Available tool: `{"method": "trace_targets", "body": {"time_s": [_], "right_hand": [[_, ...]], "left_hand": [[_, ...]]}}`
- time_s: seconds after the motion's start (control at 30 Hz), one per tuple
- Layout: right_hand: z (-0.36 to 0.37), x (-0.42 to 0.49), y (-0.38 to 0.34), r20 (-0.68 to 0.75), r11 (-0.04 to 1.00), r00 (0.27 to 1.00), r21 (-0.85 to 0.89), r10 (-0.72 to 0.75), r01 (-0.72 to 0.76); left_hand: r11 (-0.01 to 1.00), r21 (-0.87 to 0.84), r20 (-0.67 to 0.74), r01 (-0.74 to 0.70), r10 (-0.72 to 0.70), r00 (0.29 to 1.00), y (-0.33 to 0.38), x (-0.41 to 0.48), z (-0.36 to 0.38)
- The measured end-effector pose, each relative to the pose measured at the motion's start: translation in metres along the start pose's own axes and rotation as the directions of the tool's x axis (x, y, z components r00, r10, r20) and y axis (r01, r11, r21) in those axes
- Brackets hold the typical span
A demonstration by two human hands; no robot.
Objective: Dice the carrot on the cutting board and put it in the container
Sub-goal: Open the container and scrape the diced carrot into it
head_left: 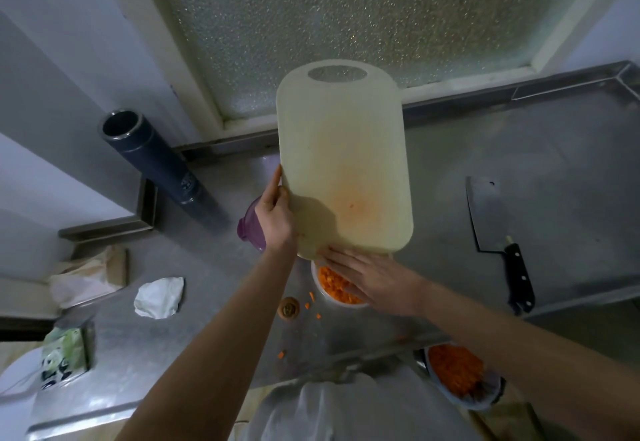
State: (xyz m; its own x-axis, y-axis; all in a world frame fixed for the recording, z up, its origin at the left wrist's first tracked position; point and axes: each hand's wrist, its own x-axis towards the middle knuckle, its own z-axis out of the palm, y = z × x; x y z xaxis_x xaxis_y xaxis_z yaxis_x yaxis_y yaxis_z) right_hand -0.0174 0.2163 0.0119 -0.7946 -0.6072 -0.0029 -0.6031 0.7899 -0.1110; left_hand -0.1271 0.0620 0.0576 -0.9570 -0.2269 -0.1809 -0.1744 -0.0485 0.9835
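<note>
While the left hand (277,214) gripped the tilted cutting board (346,150), the flat, empty right hand (375,283) looked mid-scrape over the container (346,305); stray bits (313,296) probably wanted gathering next.

Cleaver (485,212): flat on the steel desk (571,163), far right, black handle nearest.
Dark tube (152,160): back left, open end up.
Crumpled white paper (160,297): left on the desk.
Window (346,8): frosted, behind.

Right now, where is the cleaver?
In the head view the cleaver lies flat on the steel counter at the right, untouched, well clear of the tilted cutting board and the right hand.
</note>
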Motion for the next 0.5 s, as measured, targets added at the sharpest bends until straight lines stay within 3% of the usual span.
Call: {"method": "trace_targets", "body": {"time_s": [0.13,0.2,0.27,0.33,0.4,0.5], "right_hand": [[0.013,-0.023,0.004,-0.009,0.988,0.994,-0.109,-0.112,0.111],[0.011,-0.027,0.006,-0.106,0.991,0.985,-0.012,-0.135,0.134],[0.0,-0.029,0.006,-0.26,0.989,0.966,0.141,-0.011,0.049],[-0.007,-0.03,0.003,-0.332,0.944,0.918,0.311,0.216,-0.11],[-0.011,-0.03,-0.002,-0.275,0.824,0.855,0.502,0.439,-0.262],[-0.017,-0.03,-0.011,-0.043,0.54,0.749,0.719,0.662,-0.436]], "left_hand": [[1.0,0.028,-0.009,0.003,-0.003,1.0,0.001,0.001,-0.004],[0.999,0.034,-0.017,0.007,-0.006,1.0,0.001,0.002,-0.006],[0.999,0.04,-0.022,0.011,-0.01,1.0,0.001,0.003,-0.009],[0.998,0.055,-0.022,0.014,-0.013,1.0,0.0,0.002,-0.01],[0.998,0.058,-0.024,0.015,-0.014,1.0,-0.001,0.001,-0.01],[0.998,0.057,-0.021,0.028,-0.027,0.999,-0.004,-0.001,-0.009]]}}
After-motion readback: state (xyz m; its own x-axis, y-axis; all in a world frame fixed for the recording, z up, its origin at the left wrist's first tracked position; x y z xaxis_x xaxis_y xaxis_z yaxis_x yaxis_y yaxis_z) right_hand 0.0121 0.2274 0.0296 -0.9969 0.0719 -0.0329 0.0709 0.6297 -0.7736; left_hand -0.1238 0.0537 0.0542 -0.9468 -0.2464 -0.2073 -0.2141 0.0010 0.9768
